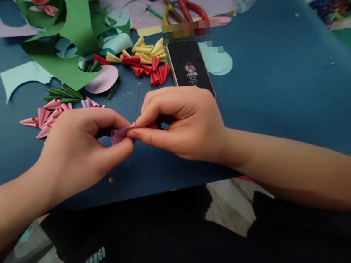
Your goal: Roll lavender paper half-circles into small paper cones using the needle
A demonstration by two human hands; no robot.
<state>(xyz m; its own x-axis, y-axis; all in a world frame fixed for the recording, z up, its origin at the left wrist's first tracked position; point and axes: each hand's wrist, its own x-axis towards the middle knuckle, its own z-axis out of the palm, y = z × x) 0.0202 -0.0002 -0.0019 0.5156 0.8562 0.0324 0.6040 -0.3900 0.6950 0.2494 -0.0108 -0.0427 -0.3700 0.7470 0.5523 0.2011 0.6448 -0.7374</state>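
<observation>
Over a blue table (286, 96), a person's left hand (81, 147) and right hand (183, 122) pinch one purple paper piece (118, 134), seemingly part-rolled, a thin rod (137, 104) rising there. Beyond lie pink cones (44, 117), green cones (62, 94), red cones (159, 75) and yellow cones (144, 50), apparently finished; one lilac disc (103, 79) lies flat.

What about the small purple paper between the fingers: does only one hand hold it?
No, the left hand and the right hand both pinch the small purple paper.
</observation>
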